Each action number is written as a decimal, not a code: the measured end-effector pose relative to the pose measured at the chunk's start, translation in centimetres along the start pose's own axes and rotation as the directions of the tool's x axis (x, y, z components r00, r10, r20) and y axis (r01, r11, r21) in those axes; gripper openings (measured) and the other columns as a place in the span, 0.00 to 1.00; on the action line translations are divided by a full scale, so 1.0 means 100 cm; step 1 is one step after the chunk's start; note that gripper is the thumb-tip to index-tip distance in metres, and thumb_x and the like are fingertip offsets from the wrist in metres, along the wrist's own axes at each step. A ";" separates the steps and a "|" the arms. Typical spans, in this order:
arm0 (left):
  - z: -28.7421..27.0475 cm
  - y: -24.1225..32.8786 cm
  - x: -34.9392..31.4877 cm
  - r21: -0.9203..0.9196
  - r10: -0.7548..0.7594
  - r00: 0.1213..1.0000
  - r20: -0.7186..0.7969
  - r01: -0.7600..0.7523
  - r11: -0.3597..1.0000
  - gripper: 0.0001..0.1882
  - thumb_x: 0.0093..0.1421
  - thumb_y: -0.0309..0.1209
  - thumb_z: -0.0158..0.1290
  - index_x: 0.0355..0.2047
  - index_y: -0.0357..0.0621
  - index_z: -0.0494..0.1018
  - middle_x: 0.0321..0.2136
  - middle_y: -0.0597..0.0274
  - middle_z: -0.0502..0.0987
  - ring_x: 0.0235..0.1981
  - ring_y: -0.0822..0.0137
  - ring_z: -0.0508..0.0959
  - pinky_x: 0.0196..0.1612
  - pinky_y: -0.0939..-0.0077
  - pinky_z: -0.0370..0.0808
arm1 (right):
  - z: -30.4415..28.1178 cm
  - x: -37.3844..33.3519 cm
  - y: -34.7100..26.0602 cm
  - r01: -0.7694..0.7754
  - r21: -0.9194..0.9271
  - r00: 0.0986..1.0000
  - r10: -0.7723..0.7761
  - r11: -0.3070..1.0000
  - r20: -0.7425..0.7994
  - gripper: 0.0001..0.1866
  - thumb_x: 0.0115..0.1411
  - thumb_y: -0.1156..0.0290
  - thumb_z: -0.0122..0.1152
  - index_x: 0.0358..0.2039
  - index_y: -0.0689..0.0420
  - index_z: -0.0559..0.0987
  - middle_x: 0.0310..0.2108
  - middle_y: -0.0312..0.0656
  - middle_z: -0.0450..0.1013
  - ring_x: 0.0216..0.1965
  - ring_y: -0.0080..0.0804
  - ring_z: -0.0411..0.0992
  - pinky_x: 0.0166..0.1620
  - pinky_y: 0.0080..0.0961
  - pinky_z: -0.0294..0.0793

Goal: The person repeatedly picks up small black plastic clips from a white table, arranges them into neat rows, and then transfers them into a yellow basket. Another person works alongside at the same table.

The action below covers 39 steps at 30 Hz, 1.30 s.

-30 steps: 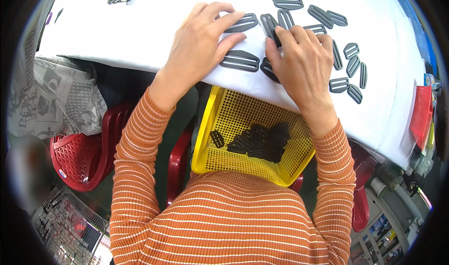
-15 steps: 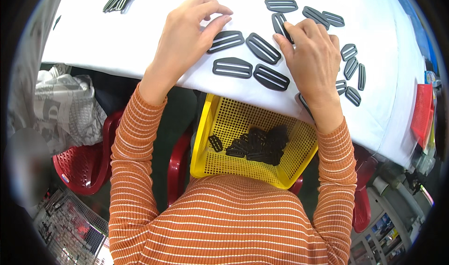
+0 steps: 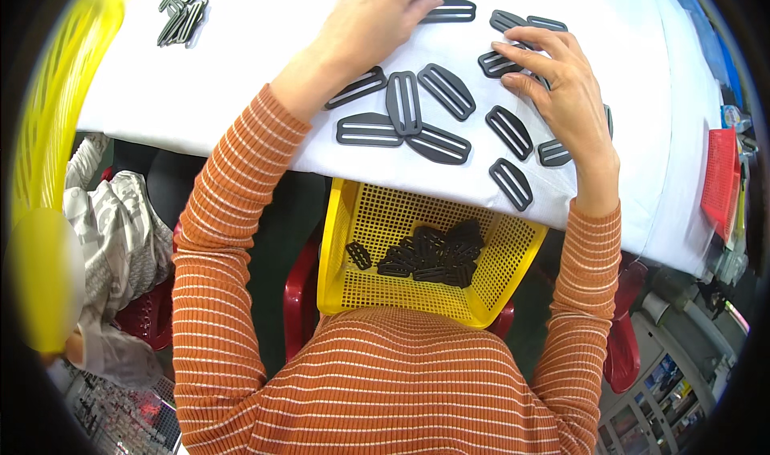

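Observation:
Black plastic strap slider buckles lie scattered over the white-covered table [image 3: 265,78]. My left hand [image 3: 373,22] is at the far side, its thumb and fingers pinching the left end of one slider buckle [image 3: 455,10]. My right hand [image 3: 565,82] hovers with fingers apart around another slider buckle [image 3: 497,64]; its fingertips are close to the buckle, and I cannot tell if they touch it. Nearer me, one upright slider buckle [image 3: 403,106] overlaps two lying slider buckles. More slider buckles lie under and beside my right wrist, partly hidden.
A yellow mesh basket [image 3: 401,297] with small black buckles sits between my body and the table edge. A pile of slider buckles [image 3: 186,10] lies far left. Another yellow basket [image 3: 48,134] and a person's patterned clothing [image 3: 124,230] are at the left. A red basket [image 3: 716,174] stands right.
My left hand has moved up and right onto a slider buckle. My right hand has shifted right and spread its fingers. Several buckles lie differently. A yellow basket has appeared at the left.

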<state>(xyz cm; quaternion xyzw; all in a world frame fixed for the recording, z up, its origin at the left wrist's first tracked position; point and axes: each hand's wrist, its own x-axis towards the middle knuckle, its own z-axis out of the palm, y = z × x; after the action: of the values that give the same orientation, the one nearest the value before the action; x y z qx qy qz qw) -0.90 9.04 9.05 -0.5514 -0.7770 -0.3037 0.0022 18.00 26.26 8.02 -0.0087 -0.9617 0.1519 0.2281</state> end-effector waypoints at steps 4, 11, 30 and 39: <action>-0.021 0.017 -0.007 -0.111 -0.241 0.969 0.053 0.246 0.963 0.10 0.61 0.30 0.54 0.35 0.33 0.80 0.34 0.48 0.80 0.34 0.52 0.80 0.39 0.64 0.76 | 0.000 0.001 0.008 0.149 -0.073 0.988 -0.151 0.986 -0.027 0.12 0.53 0.63 0.68 0.37 0.49 0.86 0.38 0.28 0.79 0.42 0.28 0.72 0.46 0.28 0.67; -0.039 0.008 -0.045 0.051 -0.058 0.996 -0.064 0.061 0.997 0.13 0.58 0.32 0.61 0.44 0.50 0.82 0.43 0.63 0.80 0.39 0.72 0.78 0.36 0.79 0.73 | 0.012 -0.002 -0.004 -0.079 0.019 0.992 0.080 0.997 -0.094 0.07 0.56 0.66 0.66 0.35 0.50 0.84 0.31 0.33 0.76 0.35 0.29 0.71 0.39 0.29 0.66; 0.006 0.025 -0.040 0.265 0.127 0.955 -0.269 -0.054 0.963 0.15 0.62 0.36 0.54 0.47 0.43 0.75 0.46 0.53 0.74 0.50 0.55 0.71 0.54 0.60 0.66 | -0.007 -0.055 -0.053 -0.223 -0.146 0.974 0.212 0.964 -0.084 0.14 0.57 0.62 0.65 0.43 0.50 0.83 0.49 0.36 0.72 0.54 0.37 0.64 0.51 0.35 0.64; 0.019 0.067 -0.075 0.120 0.004 0.991 0.131 -0.020 0.993 0.28 0.68 0.46 0.45 0.65 0.49 0.62 0.65 0.56 0.63 0.69 0.54 0.56 0.69 0.48 0.49 | 0.006 -0.088 -0.103 -0.347 0.074 0.934 0.351 0.935 -0.061 0.18 0.65 0.61 0.56 0.50 0.57 0.79 0.56 0.43 0.71 0.63 0.45 0.63 0.68 0.51 0.48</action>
<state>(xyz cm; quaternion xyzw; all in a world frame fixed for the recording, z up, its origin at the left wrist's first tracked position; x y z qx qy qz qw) 8.44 4.91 8.15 -0.5737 -0.7891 -0.2191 -0.0134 26.13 15.48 6.70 -0.1777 -0.9307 0.2193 0.2328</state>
